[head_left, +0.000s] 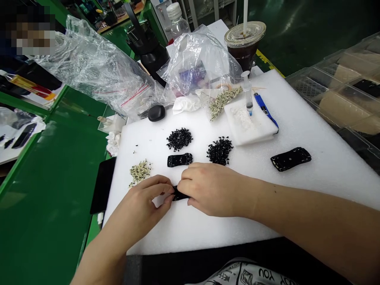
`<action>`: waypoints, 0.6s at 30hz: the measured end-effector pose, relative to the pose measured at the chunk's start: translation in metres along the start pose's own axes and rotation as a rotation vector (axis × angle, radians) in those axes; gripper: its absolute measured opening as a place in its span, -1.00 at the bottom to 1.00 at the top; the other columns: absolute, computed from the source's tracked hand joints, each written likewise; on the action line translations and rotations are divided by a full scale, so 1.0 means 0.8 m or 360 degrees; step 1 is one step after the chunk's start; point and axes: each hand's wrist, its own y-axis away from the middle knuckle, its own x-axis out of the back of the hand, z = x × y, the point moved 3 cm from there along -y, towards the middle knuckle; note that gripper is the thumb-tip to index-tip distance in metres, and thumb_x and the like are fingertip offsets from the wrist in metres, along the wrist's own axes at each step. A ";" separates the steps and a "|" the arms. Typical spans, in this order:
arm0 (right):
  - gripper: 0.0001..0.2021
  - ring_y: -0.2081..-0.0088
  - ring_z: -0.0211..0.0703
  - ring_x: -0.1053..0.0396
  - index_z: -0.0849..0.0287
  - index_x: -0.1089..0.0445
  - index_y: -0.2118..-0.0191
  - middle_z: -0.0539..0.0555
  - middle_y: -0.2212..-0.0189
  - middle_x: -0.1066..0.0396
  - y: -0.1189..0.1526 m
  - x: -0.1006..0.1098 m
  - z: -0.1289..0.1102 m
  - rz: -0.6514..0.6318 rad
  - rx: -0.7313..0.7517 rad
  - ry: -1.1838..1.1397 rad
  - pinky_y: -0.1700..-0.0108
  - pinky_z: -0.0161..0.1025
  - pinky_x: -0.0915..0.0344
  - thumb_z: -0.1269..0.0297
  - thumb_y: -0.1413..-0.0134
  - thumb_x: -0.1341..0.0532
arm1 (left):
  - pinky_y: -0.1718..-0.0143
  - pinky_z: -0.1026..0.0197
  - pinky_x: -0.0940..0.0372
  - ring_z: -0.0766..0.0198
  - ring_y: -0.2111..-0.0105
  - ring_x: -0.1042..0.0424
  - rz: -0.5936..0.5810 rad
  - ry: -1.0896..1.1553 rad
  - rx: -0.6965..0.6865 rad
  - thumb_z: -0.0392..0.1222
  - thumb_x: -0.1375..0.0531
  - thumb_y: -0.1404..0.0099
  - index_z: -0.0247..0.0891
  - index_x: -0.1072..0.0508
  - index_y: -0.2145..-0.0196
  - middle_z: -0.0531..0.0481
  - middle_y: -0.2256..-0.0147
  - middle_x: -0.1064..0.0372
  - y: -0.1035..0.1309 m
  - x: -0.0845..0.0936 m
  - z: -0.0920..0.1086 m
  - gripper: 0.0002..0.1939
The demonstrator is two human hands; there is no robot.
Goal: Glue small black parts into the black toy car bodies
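Past printed cloth [246, 274], pinches black part [180, 194] mid-frame with left hand [142, 202] and right hand [215, 190], risks slips if pressed unevenly.

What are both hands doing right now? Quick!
Left hand: closed, pinching one end of a small black part.
Right hand: closed on that same part's other end.

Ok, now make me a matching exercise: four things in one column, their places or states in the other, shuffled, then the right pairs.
1. Partly hidden black piece
2. Pale loose heap
3. Blue tool
4. Drink cup

A. Right of the white pad
B. Straw standing in it
C. Between left hand and right hand
D. Just beyond the left hand

Pairs: 1-C, 2-D, 3-A, 4-B
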 end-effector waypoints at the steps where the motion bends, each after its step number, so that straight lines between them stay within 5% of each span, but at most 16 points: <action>1: -0.88 0.19 0.01 -0.34 0.28 -0.44 0.18 0.14 0.27 -0.42 0.000 0.000 0.000 -0.0005 -0.0005 0.0000 0.14 -0.09 -0.32 0.50 -0.14 -0.21 | 0.25 0.20 -0.41 0.23 0.31 -0.46 -0.0006 0.0008 -0.0009 -0.17 -0.13 -0.33 -0.19 -0.54 0.30 -0.06 0.19 -0.46 -0.001 0.000 0.000 -0.83; 6: -0.92 0.20 -0.02 -0.32 0.28 -0.43 0.20 0.13 0.29 -0.41 0.002 0.001 -0.001 0.0006 0.0005 0.0013 0.11 -0.11 -0.30 0.45 -0.19 -0.21 | 0.42 0.28 -0.39 0.21 0.25 -0.43 -0.0052 0.0124 -0.0050 -0.25 -0.11 -0.30 -0.21 -0.46 0.31 -0.07 0.18 -0.43 0.002 0.002 -0.008 -0.88; 10: -0.92 0.21 -0.04 -0.31 0.28 -0.43 0.21 0.12 0.29 -0.40 0.005 -0.001 -0.001 0.0011 0.0016 0.0042 0.11 -0.12 -0.28 0.46 -0.20 -0.19 | 0.59 0.36 -0.30 0.18 0.16 -0.41 -0.0133 0.0255 -0.0006 -0.25 -0.15 -0.27 -0.17 -0.39 0.13 -0.07 0.13 -0.41 0.011 0.004 -0.017 -0.81; 15: -0.82 0.15 0.00 -0.30 0.28 -0.43 0.12 0.16 0.17 -0.41 0.009 -0.001 -0.004 0.0008 0.0035 0.0103 0.15 -0.10 -0.29 0.36 -0.16 -0.27 | 0.12 0.09 -0.40 0.19 0.18 -0.38 0.0039 0.0199 -0.0007 -0.21 -0.27 -0.21 -0.15 -0.29 -0.02 -0.04 0.09 -0.39 0.017 -0.008 -0.021 -0.57; 18: -0.82 0.07 0.05 -0.26 0.25 -0.44 0.12 0.17 0.03 -0.37 0.009 0.002 -0.012 -0.0023 0.0107 0.0154 0.14 -0.06 -0.29 0.31 -0.19 -0.25 | 0.16 0.10 -0.37 0.22 0.26 -0.38 0.0242 0.0208 -0.0074 -0.24 -0.25 -0.23 -0.15 -0.28 -0.02 -0.03 0.15 -0.40 0.018 -0.021 -0.022 -0.59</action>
